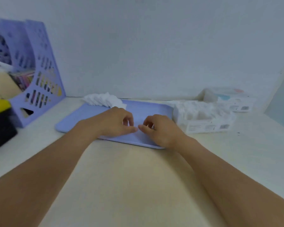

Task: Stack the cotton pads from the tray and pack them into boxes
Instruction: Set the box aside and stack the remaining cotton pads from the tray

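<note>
Loose cotton pads (105,99) lie at 11 o'clock of left hand (116,122), nearer than right hand (157,128); both grips curled, contents can't tell.

A lilac tray (92,115) is lying on a pale cream table (129,177), white cotton pads (105,99) heaped at its far edge. Far left, a lilac file rack (44,76) is showing patterned cut-out holes.

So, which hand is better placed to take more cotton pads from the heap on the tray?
Probably the left hand: the cotton pads lie directly behind it at the tray's far left corner.
</note>
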The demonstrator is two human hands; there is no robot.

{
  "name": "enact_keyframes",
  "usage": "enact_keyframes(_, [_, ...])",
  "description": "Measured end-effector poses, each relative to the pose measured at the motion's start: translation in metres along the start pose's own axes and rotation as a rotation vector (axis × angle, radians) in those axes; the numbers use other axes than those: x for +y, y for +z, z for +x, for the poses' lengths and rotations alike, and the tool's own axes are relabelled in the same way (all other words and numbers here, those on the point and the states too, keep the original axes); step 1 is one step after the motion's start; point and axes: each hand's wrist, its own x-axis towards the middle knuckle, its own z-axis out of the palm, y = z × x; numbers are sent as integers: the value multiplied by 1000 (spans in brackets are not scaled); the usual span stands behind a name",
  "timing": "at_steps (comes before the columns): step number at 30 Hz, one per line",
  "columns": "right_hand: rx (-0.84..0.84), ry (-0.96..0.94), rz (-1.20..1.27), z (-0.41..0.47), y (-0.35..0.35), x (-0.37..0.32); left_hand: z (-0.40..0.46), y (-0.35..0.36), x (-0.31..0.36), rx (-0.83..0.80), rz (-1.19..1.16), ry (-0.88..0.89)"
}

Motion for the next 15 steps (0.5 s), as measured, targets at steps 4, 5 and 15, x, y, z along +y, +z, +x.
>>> enact_keyframes(4, [-66, 48, -97, 13, 6, -1, -41, 1, -62, 162, 50, -23])
enact_keyframes(5, [-95, 94, -119, 14, 0, 4, -44, 6, -62, 216, 43, 5])
enact_keyframes(15, [-182, 102, 295, 100, 22, -69, -58, 4, -40, 127, -577, -59])
